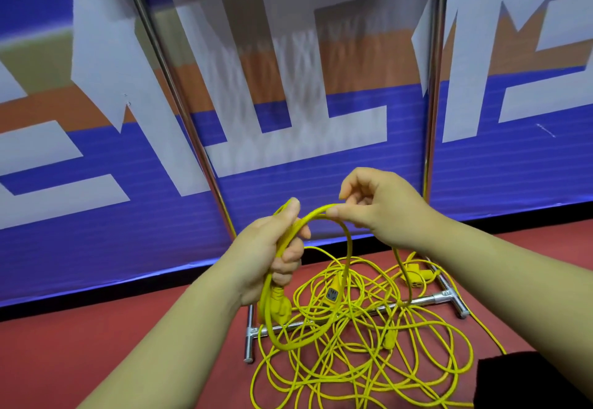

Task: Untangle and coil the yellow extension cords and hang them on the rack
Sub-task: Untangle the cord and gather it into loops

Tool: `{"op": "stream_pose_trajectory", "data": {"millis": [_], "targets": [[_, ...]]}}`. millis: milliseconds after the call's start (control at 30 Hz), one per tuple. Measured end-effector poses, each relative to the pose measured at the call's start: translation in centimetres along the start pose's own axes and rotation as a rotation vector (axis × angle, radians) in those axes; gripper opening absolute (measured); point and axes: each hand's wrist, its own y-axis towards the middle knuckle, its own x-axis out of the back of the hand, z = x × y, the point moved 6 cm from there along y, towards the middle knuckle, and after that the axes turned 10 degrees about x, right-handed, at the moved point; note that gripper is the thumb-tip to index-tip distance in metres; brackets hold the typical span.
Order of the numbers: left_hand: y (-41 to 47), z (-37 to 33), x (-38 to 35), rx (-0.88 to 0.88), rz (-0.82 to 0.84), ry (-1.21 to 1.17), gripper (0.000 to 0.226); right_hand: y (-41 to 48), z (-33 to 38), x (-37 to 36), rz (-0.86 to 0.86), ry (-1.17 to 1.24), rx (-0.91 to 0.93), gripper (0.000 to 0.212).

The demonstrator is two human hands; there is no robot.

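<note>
A tangled heap of yellow extension cords [359, 354] lies on the red floor, draped over the base of a chrome rack [426, 299]. My left hand [272, 254] grips one yellow cord, with a loop and a yellow plug [279, 307] hanging below the fist. My right hand [375, 206] pinches the same cord where it arches over from the left hand, and the strand drops from there down into the heap. A grey-faced socket end [332, 294] lies in the pile. Further yellow plugs [417, 275] lie by the rack's right foot.
The rack's two chrome uprights [179, 104] [434, 88] rise in front of a blue, white and orange banner wall [321, 168]. Its feet [249, 344] stand on the red floor. A dark object [529, 383] sits at the lower right corner.
</note>
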Motion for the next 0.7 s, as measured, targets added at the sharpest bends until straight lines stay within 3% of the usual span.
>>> {"op": "stream_pose_trajectory", "data": {"millis": [67, 200, 333, 533, 700], "targets": [[-0.2, -0.5, 0.1, -0.036, 0.0, 0.046, 0.025, -0.2, -0.5, -0.2, 0.086, 0.07, -0.04, 0.027], [-0.5, -1.3, 1.2, -0.09, -0.037, 0.005, 0.023, -1.4, -1.9, -1.1, 0.323, 0.245, -0.166, 0.018], [-0.6, -1.9, 2.7, -0.09, -0.024, -0.143, 0.019, -2.7, -3.1, -1.5, 0.5, 0.14, -0.212, 0.014], [0.2, -0.5, 3.7, -0.079, -0.045, -0.085, 0.018, -1.8, -2.9, 0.3, 0.315, -0.023, -0.227, 0.007], [1.0, 0.7, 4.0, -0.074, -0.125, 0.161, 0.021, -1.3, -1.5, 1.0, 0.124, 0.014, -0.226, 0.01]]}}
